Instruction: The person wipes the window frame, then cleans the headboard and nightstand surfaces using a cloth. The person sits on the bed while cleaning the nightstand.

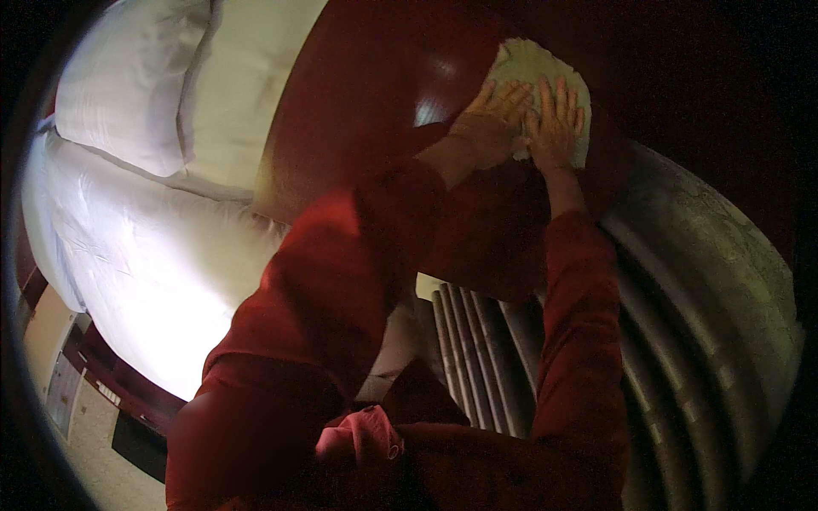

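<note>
A pale cloth (533,61) lies spread against a glossy dark red panel (364,83), probably wood. Both of my hands rest flat on it, side by side, with arms stretched out. My left hand (495,118) covers the cloth's left part and bends at the wrist. On its right part, my right hand (555,128) presses with the fingers slightly apart. Neither hand is curled around the cloth. Its top edge and right edge show beyond my fingers, while my palms hide the middle.
To the left is a bed with white bedding (153,274) and white pillows (134,83) against the panel. A ribbed radiator (671,319) stands at the right, close to my right forearm. Dark red furniture (108,364) stands beyond the bed at the lower left.
</note>
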{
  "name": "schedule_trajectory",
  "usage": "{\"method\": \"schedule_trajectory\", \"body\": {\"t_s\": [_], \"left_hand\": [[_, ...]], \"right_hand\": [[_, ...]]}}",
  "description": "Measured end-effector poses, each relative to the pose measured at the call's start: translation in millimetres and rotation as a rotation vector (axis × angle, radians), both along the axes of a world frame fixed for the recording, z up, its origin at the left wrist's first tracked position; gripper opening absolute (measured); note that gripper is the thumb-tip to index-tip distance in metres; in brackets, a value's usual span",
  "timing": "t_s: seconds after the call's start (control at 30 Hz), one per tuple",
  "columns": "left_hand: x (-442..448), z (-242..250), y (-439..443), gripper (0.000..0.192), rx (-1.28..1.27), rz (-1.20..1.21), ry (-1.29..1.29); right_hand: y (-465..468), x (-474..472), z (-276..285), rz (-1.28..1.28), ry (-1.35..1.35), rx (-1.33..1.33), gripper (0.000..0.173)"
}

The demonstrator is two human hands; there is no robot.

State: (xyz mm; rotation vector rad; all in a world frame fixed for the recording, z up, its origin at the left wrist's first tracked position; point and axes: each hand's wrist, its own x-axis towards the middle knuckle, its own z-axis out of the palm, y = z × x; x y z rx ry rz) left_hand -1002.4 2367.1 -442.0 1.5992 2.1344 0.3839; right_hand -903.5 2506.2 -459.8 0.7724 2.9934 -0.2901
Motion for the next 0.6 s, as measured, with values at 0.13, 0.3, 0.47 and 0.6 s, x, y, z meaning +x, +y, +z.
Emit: {"method": "schedule_trajectory", "body": {"t_s": [0.13, 0.3, 0.47, 0.6], "left_hand": [[54, 2, 39, 0.061, -0.074, -0.117, 0.013], [118, -8, 26, 0.050, 0.269, -0.089, -0.256], [151, 5, -27, 0.047, 0.083, -0.303, -0.298], [152, 16, -117, 0.045, 0.094, -0.336, -0.306]], "right_hand": [[31, 58, 5, -0.126, -0.059, -0.025, 0.056], [-2, 144, -5, -0.370, -0.012, -0.064, 0.061], [-110, 200, 7, -0.372, -0.008, 0.019, 0.076], [-205, 191, 24, -0.468, -0.293, -0.087, 0.087]]}}
